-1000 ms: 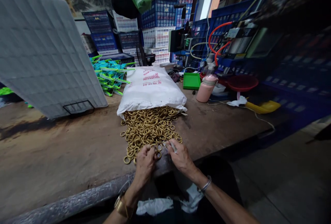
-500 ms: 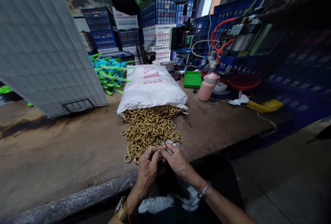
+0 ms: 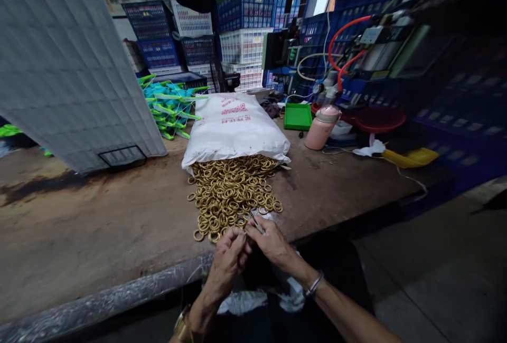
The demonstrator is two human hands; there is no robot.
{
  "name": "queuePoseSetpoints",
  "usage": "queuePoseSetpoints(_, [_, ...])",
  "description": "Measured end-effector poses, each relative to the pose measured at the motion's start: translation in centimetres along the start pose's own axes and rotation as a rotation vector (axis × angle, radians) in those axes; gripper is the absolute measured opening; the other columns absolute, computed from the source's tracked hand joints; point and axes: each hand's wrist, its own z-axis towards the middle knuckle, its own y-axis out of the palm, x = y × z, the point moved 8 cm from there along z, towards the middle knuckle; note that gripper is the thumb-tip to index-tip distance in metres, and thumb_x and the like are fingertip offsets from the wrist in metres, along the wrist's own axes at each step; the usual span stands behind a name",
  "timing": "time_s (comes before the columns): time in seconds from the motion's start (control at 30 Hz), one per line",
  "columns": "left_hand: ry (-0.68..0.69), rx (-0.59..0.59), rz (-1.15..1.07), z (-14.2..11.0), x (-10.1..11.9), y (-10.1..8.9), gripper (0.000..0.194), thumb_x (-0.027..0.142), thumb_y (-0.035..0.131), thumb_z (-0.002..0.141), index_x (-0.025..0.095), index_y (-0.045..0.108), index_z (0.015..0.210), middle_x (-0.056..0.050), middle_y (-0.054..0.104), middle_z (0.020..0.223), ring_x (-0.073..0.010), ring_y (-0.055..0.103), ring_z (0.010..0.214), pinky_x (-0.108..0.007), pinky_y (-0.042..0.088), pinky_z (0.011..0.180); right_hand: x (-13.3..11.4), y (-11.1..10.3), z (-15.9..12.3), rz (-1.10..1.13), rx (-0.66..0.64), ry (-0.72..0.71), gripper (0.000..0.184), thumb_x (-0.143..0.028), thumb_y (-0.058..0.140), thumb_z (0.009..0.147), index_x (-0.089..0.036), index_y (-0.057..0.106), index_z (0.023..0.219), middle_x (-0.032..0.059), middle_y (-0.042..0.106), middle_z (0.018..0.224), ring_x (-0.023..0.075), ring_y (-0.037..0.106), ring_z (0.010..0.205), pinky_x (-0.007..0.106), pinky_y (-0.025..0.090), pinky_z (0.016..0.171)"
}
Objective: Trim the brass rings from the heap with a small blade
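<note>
brown worktable (image 3: 119,237) fills most of my view from the head camera. pale ribbed panel (image 3: 75,68) stands tilted at left. white sack (image 3: 237,129) with red print lies flat mid-table, its mouth toward me. heap of brass-coloured rings (image 3: 233,190) lies at that mouth, reaching toward the near edge, a few loose at its sides. left hand (image 3: 228,256) is just before the heap, fingertips drawn together; i cannot tell whether they grip a ring. right hand (image 3: 273,243) is beside it, closed around a slim tool. pink bottle (image 3: 320,133) stands right of the sack, green tray (image 3: 298,116) near it. smallest: slim metallic tool (image 3: 258,225), angled up-left.
</note>
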Motion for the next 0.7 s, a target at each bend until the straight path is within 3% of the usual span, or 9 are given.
queuePoseSetpoints(0.13, [-0.014,-0.01,-0.074,-0.4,-0.3,-0.1,0.028,0.045,0.055,0.075,0.018,0.047,0.074,0.006,0.047,0.057,-0.0022,0.029,0.037,-0.015,0.018,0.036,-0.1,0.2,-0.2,0.024,-0.047,0.015,0.021,-0.031,0.039,0.082,-0.018,0.049,0.068,-0.0039,0.048,0.058,0.0098,0.046,0.056,0.021,0.036,0.056])
queuePoseSetpoints(0.23, [-0.013,0.018,-0.078,-0.5,-0.2,-0.2,0.03,0.047,0.056,0.074,0.019,0.045,0.075,0.007,0.047,0.057,-0.0023,0.028,0.037,-0.015,0.018,0.035,0.1,-0.2,-0.4,-0.1,-0.008,-0.014,0.022,-0.029,0.036,0.084,-0.019,0.046,0.067,-0.0033,0.048,0.057,0.0101,0.045,0.055,0.021,0.034,0.055])
queuePoseSetpoints(0.4, [-0.001,0.049,-0.067,-0.5,0.1,-0.3,0.032,0.048,0.057,0.072,0.02,0.044,0.077,0.007,0.047,0.056,-0.0023,0.029,0.038,-0.015,0.019,0.037,-0.5,0.9,-1.5,-0.394,-0.117,-0.175,0.015,-0.009,0.038,0.072,-0.02,0.049,0.074,-0.0024,0.05,0.061,0.0113,0.044,0.057,0.022,0.029,0.055])
queuePoseSetpoints(0.7, [0.077,0.09,0.017,-0.3,0.3,-0.7,0.035,0.051,0.059,0.069,0.019,0.045,0.07,0.007,0.045,0.053,-0.0042,0.03,0.039,-0.017,0.021,0.039,-0.5,1.3,-1.8,-0.607,-0.149,-0.185,0.028,-0.005,0.036,0.064,-0.019,0.049,0.084,-0.0006,0.053,0.065,0.0132,0.046,0.058,0.024,0.025,0.056])
